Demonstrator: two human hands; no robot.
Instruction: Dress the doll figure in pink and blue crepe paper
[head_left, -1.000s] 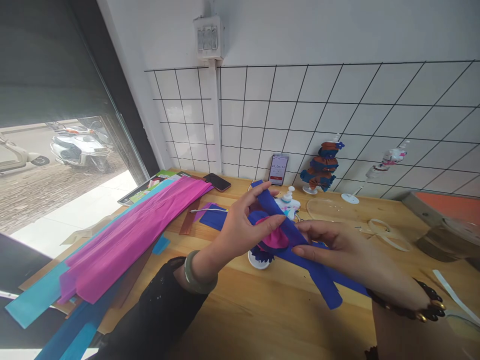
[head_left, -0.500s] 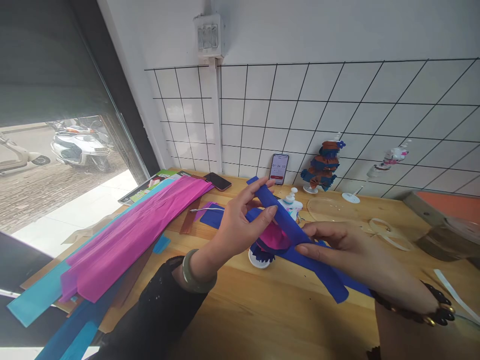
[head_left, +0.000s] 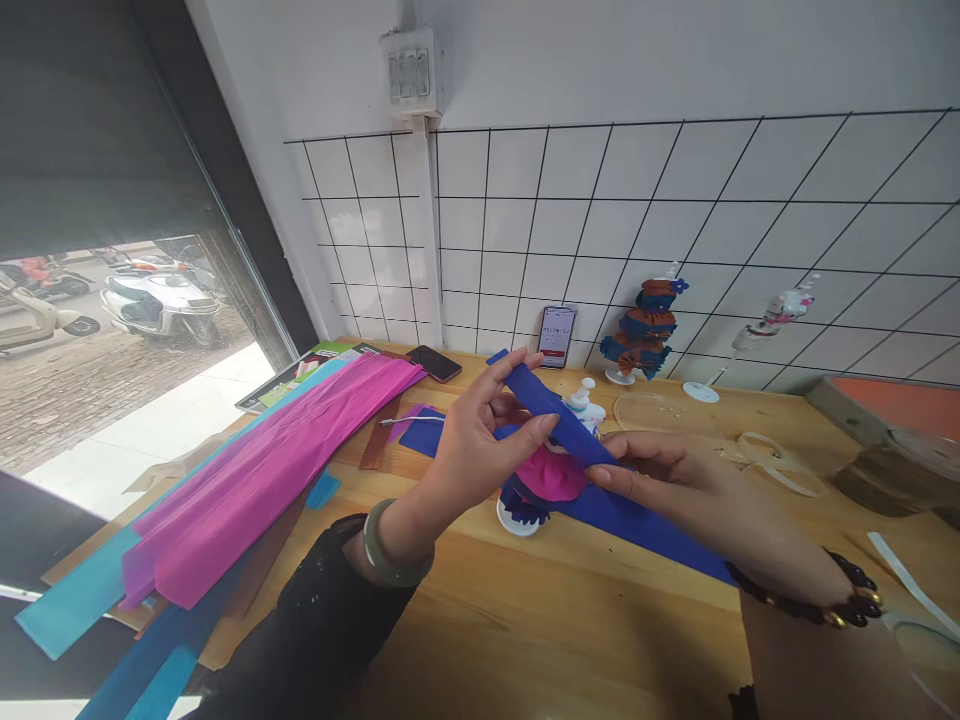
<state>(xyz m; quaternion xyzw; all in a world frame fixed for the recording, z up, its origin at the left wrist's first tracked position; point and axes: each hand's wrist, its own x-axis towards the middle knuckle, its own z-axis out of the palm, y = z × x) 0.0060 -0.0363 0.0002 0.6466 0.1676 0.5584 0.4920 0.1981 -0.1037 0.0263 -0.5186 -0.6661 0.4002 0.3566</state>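
A folded strip of blue crepe paper (head_left: 559, 420) is stretched slantwise between my two hands. My left hand (head_left: 480, 430) pinches its upper end between thumb and fingers. Lower down, my right hand (head_left: 660, 475) grips the other end between thumb and fingertips. Just behind and below the strip stands a small mannequin figure (head_left: 583, 405) with a white top, a gathered pink skirt (head_left: 553, 475) and dark blue ruffles above a round white base (head_left: 523, 522). A longer blue paper strip (head_left: 649, 530) lies on the table under my right hand.
Pink crepe paper sheets (head_left: 277, 470) and blue and brown strips lie at the left. A dark phone (head_left: 435, 363) lies behind; another phone (head_left: 553, 335) with a timer leans on the wall. A dressed blue-and-brown figure (head_left: 645, 330) and a white one (head_left: 776, 315) stand at the back.
The loose lower end of the blue strip no longer hangs below my right hand. My right hand has shifted slightly up and left; my left hand stays nearly in place.
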